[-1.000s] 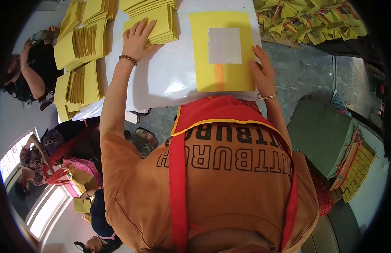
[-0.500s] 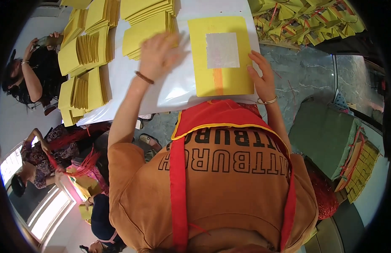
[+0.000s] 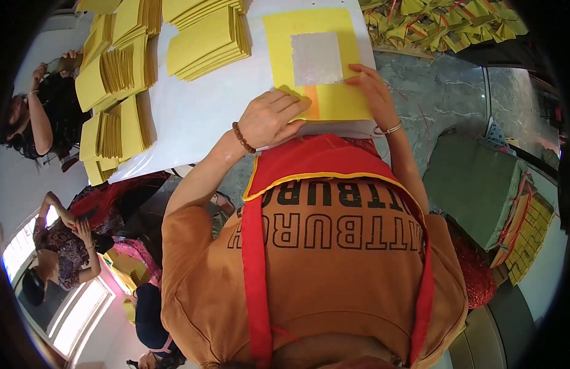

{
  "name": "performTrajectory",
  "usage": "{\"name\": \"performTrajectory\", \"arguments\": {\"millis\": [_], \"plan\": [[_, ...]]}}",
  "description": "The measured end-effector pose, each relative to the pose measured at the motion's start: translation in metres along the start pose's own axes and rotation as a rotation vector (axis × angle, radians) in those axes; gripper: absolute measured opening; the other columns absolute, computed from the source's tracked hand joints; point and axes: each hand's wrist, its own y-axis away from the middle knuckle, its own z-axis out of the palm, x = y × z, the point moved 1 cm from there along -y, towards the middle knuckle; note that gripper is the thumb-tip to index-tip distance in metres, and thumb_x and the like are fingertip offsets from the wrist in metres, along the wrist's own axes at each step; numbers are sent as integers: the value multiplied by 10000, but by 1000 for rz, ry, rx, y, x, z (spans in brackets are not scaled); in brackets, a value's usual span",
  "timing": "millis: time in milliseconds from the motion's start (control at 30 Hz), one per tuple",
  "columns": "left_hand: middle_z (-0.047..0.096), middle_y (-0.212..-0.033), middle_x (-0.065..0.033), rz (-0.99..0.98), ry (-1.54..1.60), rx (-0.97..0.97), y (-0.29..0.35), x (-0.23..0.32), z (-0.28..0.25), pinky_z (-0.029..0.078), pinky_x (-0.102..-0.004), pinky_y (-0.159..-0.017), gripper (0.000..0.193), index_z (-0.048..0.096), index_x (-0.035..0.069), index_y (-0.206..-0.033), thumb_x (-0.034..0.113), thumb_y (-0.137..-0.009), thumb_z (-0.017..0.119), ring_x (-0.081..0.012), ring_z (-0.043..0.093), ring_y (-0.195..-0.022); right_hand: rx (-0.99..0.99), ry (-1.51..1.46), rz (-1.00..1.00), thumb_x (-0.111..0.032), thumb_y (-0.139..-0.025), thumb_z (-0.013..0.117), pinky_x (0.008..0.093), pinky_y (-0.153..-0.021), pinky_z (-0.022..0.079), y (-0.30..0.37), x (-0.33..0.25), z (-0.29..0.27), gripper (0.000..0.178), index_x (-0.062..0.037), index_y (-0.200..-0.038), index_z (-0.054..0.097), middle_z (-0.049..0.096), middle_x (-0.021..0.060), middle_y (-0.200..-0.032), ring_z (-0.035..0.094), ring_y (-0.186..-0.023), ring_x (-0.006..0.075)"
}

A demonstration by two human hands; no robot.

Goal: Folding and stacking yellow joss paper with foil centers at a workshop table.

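Observation:
A yellow paper sheet point(image 3: 279, 52) lies at the near right edge of the white-covered table point(image 3: 205, 117). It bears a silvery square point(image 3: 315, 58) and an orange strip point(image 3: 312, 101) running toward me. My left hand point(image 3: 274, 115) grips the sheet's near left edge, fingers on top and thumb along the edge. Against the sheet's right side rests my right hand point(image 3: 374, 95), fingers stretched out and apart, touching the paper.
Folded yellow paper stacks point(image 3: 211, 43) stand at the table's left and middle. Bundled yellow paper point(image 3: 444, 24) fills the far right. A green bundle point(image 3: 472, 187) sits at right. Other people point(image 3: 51, 117) are along the left.
My left hand has come down from the far stack to the sheet's near left edge and taken hold. The right hand's fingers have moved inward over the sheet's right side.

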Motion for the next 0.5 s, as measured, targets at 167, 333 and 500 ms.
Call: {"name": "performTrajectory", "arguments": {"millis": [167, 333, 500], "plan": [[610, -894, -75, -43, 85, 44, -3, -2, -4, 484, -317, -717, 246, 611, 71, -984, 192, -772, 645, -229, 581, -819, -22, 70, -142, -378, -964, 246, 351, -1057, 229, 3, 8, -2, 522, -6, -1145, 565, 421, 112, -1338, 341, -1267, 249], [613, -858, -81, -88, 166, 41, -3, -7, -4, 480, -316, -693, 148, 626, 42, -910, 145, -805, 617, -243, 582, -793, 2, 9, -206, -436, -962, 200, 363, -1099, 120, 5, 0, 9, 579, -29, -1275, 467, 317, 123, -1422, 188, -1357, 263], [612, -809, -99, -254, 259, 99, -2, -10, 1, 476, -324, -656, 98, 618, 16, -832, 112, -818, 602, -263, 579, -759, 15, -43, -265, -430, -962, 190, 353, -1099, 116, -3, 5, 10, 573, -42, -1318, 418, 295, 127, -1435, 184, -1361, 258]]}}
